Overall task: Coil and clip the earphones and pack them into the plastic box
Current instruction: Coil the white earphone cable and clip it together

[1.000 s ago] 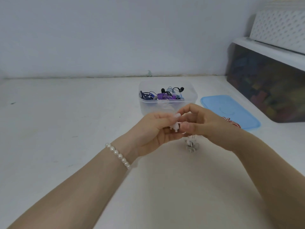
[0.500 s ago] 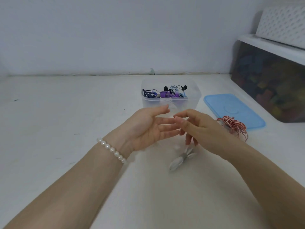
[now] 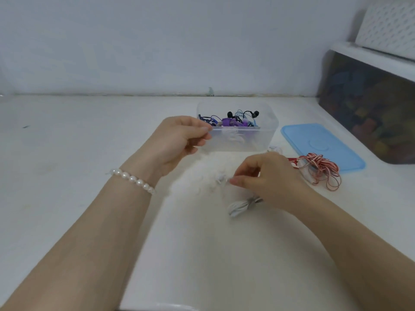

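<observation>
Left hand [image 3: 179,140] raised near the plastic box [image 3: 238,135], grip seemingly pinching a thin white cord, taut for coiling. Right hand [image 3: 265,180] pinches the white earphones [image 3: 221,179] (blurred); clipped white bundle [image 3: 240,206] on surface [image 3: 89,142].

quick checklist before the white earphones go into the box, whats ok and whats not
1. White earphones coiled and clipped: ok, a bundle pinched at one end lies on the table.
2. Plastic box open: ok, blue lid lies beside it.
3. Room in the box: cannot tell, earphones already inside.
4. Right hand gripping the bundle: not ok, it is above it, pinching something small and blurred.
5. Left hand free: cannot tell, fingers curled near the box's corner.
6. Red-white earphones coiled: not ok, loose on the lid's edge.
</observation>
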`<state>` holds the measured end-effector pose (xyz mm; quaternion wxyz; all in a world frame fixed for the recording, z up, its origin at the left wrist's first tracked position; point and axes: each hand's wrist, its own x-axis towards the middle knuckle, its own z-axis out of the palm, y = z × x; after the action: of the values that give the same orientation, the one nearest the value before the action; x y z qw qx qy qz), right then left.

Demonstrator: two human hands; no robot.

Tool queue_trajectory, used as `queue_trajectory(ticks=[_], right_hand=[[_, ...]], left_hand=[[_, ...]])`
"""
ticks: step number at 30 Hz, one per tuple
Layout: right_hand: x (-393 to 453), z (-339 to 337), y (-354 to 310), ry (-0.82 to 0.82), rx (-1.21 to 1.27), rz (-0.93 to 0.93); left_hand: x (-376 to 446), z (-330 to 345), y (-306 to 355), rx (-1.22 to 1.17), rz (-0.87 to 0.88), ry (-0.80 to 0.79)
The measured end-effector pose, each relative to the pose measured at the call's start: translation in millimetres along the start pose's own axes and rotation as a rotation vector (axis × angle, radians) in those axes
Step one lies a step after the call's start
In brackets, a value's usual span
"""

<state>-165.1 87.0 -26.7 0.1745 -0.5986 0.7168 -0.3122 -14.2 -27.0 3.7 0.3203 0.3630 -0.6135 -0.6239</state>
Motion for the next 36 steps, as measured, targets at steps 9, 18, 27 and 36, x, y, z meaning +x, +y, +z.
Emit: queue_trajectory(ticks=[9,18,27,36], right_hand=[[12.1,13.6,2.6,0.005,-0.157,0.003],[-2.5,-19.8,2.3,-0.024,0.658,0.071],[-0.9,-30.4,-2.3,0.023,1.259,0.186],[-2.5,-26.7,-1.5,0.003,0.978,0.296]], left_hand=[[0.8,-6.5,-13.5,0.603,0.061,-0.109],[6.4,-5.0,-22.9,0.666,0.081,-0.034],[2.2,16.1,-34.1,0.656,0.033,-0.058],[-4.6,24.2,-29.3,0.704,0.031,-0.078]])
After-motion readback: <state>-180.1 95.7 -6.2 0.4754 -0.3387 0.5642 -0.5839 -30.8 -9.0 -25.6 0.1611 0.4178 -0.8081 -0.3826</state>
